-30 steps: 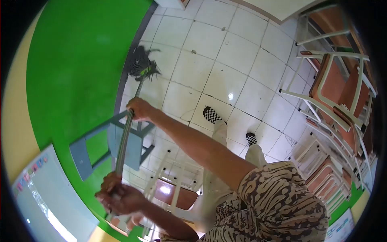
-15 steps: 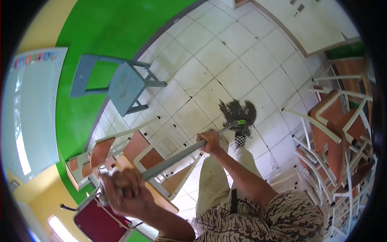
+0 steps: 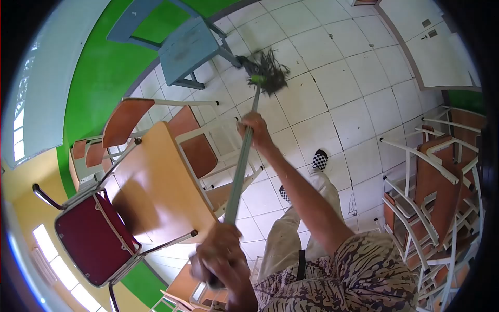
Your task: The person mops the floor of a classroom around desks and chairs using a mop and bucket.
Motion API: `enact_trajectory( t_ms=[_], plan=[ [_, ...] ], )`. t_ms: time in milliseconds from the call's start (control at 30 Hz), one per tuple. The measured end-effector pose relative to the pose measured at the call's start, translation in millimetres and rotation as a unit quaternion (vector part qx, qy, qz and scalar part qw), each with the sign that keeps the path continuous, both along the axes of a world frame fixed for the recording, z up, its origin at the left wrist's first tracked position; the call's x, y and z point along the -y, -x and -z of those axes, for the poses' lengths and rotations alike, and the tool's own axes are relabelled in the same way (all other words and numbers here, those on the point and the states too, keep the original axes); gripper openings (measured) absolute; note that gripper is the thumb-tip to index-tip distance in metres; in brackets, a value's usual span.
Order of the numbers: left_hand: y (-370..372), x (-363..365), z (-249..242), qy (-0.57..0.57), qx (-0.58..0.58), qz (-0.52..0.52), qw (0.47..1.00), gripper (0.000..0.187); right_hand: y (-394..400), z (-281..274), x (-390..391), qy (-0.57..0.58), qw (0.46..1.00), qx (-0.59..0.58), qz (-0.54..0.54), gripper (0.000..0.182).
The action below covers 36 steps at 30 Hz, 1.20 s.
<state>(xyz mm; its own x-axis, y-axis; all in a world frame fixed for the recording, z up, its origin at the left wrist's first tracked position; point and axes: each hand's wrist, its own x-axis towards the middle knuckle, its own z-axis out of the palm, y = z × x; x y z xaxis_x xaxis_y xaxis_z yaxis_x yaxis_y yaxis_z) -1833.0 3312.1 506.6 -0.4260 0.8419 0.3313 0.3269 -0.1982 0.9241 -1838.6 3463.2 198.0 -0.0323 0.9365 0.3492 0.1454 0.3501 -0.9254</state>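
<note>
A long-handled mop slants away from me in the head view, its grey pole (image 3: 238, 190) gripped by both hands. My left hand (image 3: 221, 257) is closed around the top end of the pole, low in the view and somewhat blurred. Farther down the pole, my right hand (image 3: 255, 130) wraps its fingers around it. The dark stringy mop head (image 3: 271, 73) with its green clamp lies on the white tiles, close to the legs of a blue-grey chair (image 3: 189, 49).
A wooden table (image 3: 161, 182) stands at left, with an upturned red-seated chair (image 3: 96, 236) on it. Brown chairs (image 3: 195, 148) sit beside it. More chairs (image 3: 434, 182) are stacked at right. A whiteboard (image 3: 47, 78) hangs on the green wall (image 3: 99, 83).
The mop head has swept forward and left, from beside my foot to near the blue-grey chair. Both hands moved with the pole, and a foot now shows farther right.
</note>
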Motion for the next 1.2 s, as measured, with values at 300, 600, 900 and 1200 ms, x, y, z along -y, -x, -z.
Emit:
enact_trajectory(
  t_ms=[300, 600, 900, 1200],
  plan=[
    [40, 89, -51, -0.047, 0.063, -0.069, 0.994, 0.04, 26, -23, 149, 0.002, 0.986, 0.003, -0.164, 0.024],
    [64, 140, 35, -0.07, 0.001, -0.056, 0.996, 0.042, 76, 35, 126, -0.074, 0.988, 0.054, -0.127, 0.022],
    [104, 184, -47, 0.008, 0.282, 0.02, 0.959, 0.025, -10, -26, 366, 0.052, 0.988, 0.143, 0.034, 0.029],
    [65, 182, -53, -0.08, 0.094, 0.128, 0.984, 0.023, -21, 0, 329, 0.037, 0.99, 0.096, 0.093, 0.025]
  ],
)
